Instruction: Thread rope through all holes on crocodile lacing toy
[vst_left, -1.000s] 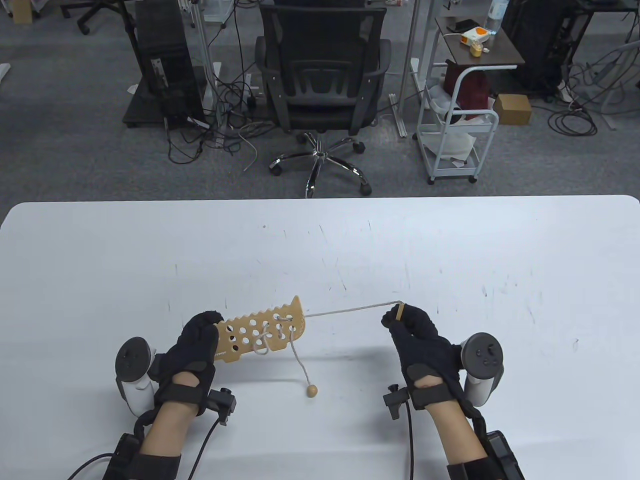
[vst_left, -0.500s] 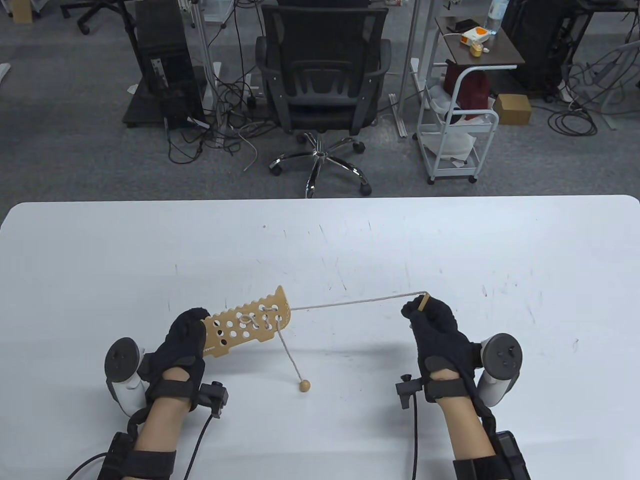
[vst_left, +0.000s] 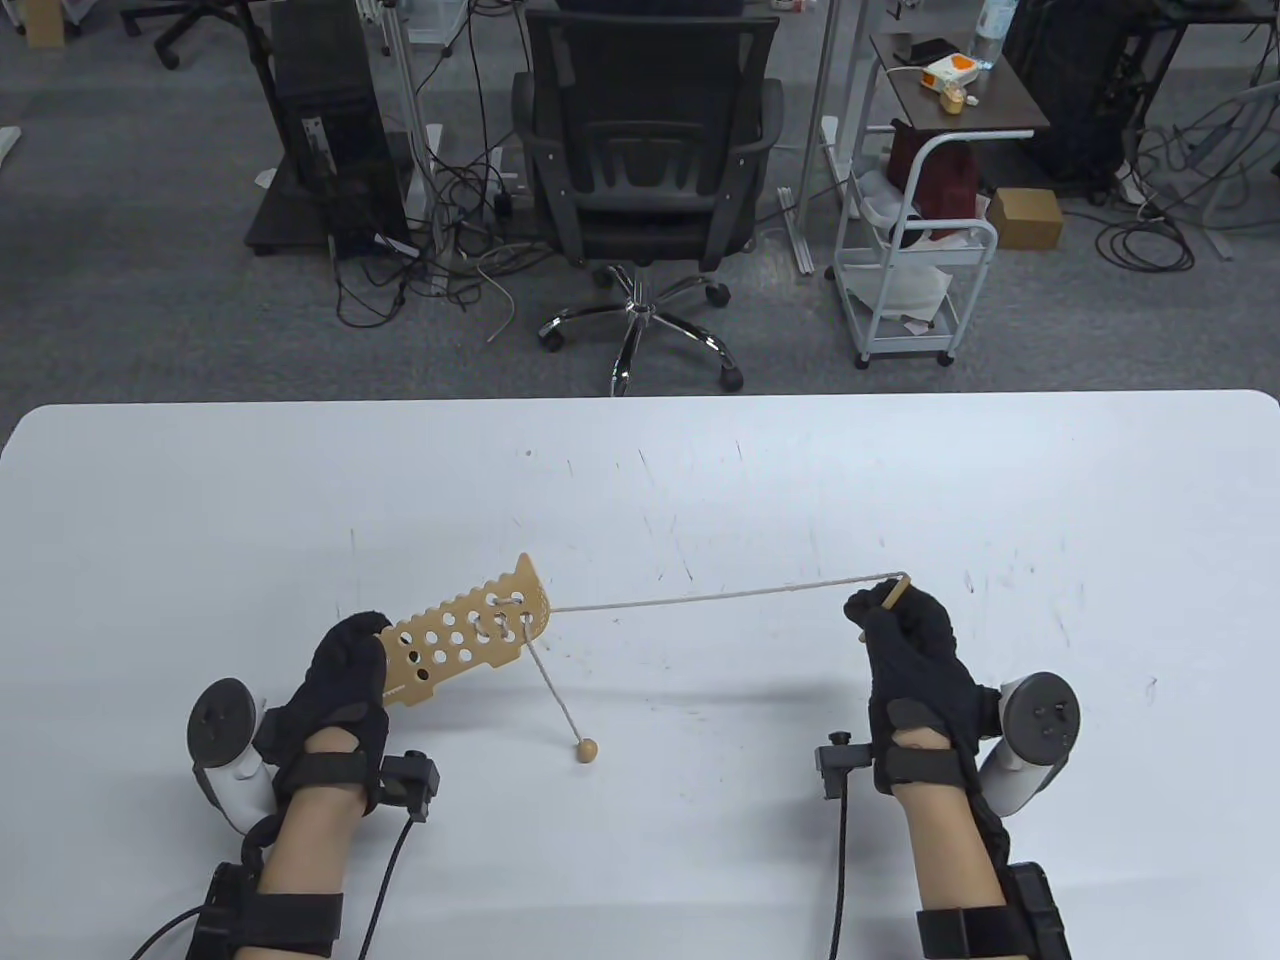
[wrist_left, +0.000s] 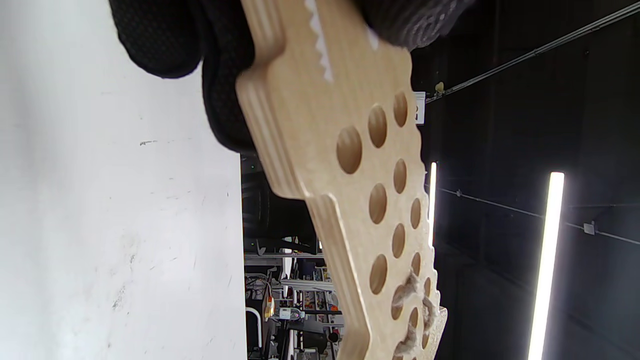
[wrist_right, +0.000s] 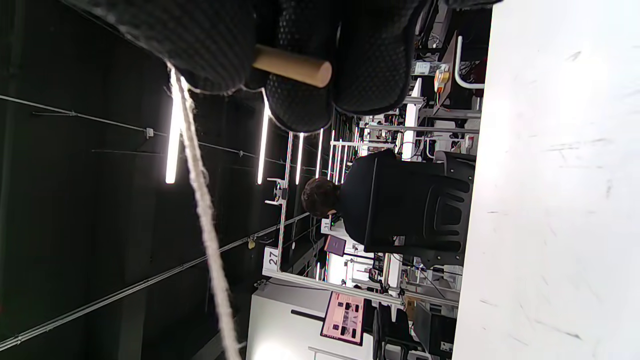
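Observation:
My left hand grips one end of the wooden crocodile lacing toy and holds it tilted above the table. The toy also fills the left wrist view, with rope laced through the holes at its far end. A cream rope runs taut from those holes to my right hand, which pinches the wooden needle at the rope's end. The needle shows between the fingers in the right wrist view. The rope's other end hangs from the toy to a wooden bead on the table.
The white table stretches wide beyond the hands. Past its far edge stand a black office chair and a white trolley.
Both hands have moved apart: the left with the toy went left and a little up the view, the right with the needle went right. The rope between them grew longer and the loose loops at the holes tightened.

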